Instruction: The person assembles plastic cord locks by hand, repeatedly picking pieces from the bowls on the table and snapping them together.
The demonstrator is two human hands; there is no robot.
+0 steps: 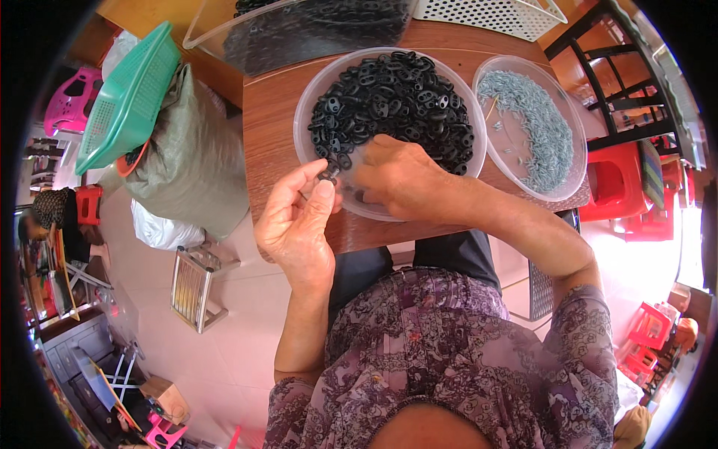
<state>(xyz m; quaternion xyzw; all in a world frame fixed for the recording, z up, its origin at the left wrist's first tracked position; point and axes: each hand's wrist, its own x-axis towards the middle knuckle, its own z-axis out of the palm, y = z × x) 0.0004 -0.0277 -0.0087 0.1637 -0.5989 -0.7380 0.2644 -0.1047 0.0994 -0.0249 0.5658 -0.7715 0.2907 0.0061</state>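
My left hand (298,228) is raised at the near left rim of a round clear plastic tub (303,120). Its thumb and forefinger pinch a small black piece (329,173). Many black oval plastic pieces with holes (396,93) are heaped in the tub. Over the tub's near side is my right hand (407,182), its fingers bent down beside the left fingertips. They are blurred and partly hidden, so what they hold does not show. Just right stands a second clear tub (576,112) of small pale blue-grey pin-like pieces (540,123).
Everything stands on a brown wooden table (273,112). Behind are a clear bin (314,37) of black pieces and a white perforated basket (493,16). A green basket (123,112) tops a big sack (198,157) at left. Red stools (617,179) stand at right.
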